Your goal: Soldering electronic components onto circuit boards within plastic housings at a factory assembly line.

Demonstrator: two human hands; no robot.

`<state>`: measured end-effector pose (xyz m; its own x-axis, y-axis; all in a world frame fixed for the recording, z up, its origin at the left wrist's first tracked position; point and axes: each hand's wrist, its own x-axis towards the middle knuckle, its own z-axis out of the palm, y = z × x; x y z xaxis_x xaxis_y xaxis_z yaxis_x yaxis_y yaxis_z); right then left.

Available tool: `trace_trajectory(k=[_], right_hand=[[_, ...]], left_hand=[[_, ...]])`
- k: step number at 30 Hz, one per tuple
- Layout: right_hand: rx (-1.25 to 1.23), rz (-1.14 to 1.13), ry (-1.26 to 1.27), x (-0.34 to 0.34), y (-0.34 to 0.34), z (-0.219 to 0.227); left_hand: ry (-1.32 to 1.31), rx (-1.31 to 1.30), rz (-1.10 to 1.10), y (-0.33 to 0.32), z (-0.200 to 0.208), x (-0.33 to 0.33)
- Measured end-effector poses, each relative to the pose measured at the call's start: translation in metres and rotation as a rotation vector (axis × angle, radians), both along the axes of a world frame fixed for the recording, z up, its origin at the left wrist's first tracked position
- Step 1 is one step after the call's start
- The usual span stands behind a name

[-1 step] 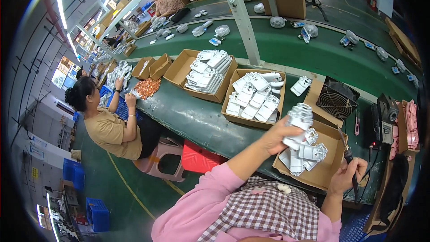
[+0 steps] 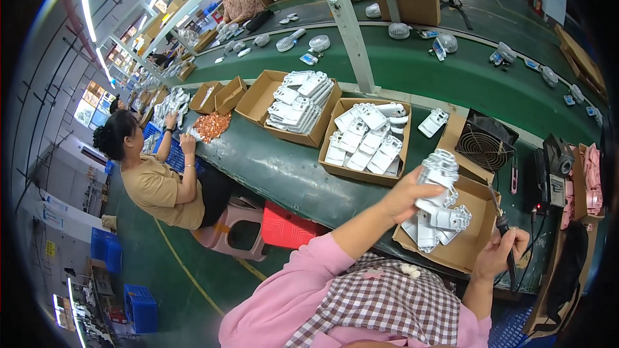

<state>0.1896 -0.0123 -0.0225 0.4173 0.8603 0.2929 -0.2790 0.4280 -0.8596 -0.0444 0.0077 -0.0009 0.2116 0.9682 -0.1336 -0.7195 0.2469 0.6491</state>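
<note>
My left hand [image 2: 407,197] is closed round a small stack of white plastic casings [image 2: 441,169], held above a cardboard box [image 2: 474,245]. Inside that box lie several more white casings [image 2: 427,232], partly covered by the ones I hold. At the box's right side, my right hand [image 2: 498,255] grips a soldering iron [image 2: 502,223] by its black handle, its metal tip pointing up and away from me. A single white casing [image 2: 433,123] rests on the green table [image 2: 290,183] beyond my left hand.
Two fuller boxes of casings [image 2: 364,142] [image 2: 303,106] stand to the left. A black fan [image 2: 480,148] and a soldering station [image 2: 548,177] with cables are at the right. Behind them, handheld fans [image 2: 400,31] lie along a green conveyor [image 2: 258,64]. A co-worker [image 2: 158,180] sits at left.
My left hand has shifted slightly to the right with the stack of casings. The right hand and soldering iron have stayed in place.
</note>
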Motion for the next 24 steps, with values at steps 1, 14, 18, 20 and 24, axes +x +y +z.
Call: trace_trajectory(k=[1,14,18,20,24], right_hand=[[-0.001,0.001,-0.001,0.001,-0.001,0.001],[0.046,0.152,-0.208,-0.013,-0.003,0.015],[-0.005,0.160,-0.235,-0.012,-0.003,0.017],[-0.023,0.157,-0.248,-0.011,-0.003,0.018],[-0.046,0.166,-0.271,-0.009,-0.004,0.016]], left_hand=[[0.110,0.012,0.016,0.003,-0.003,0.010],[0.642,0.086,0.134,0.012,-0.014,0.024],[0.641,0.081,0.083,0.015,-0.012,0.027],[0.649,0.063,0.066,0.014,-0.010,0.028],[0.649,0.063,0.059,0.012,-0.008,0.030]])
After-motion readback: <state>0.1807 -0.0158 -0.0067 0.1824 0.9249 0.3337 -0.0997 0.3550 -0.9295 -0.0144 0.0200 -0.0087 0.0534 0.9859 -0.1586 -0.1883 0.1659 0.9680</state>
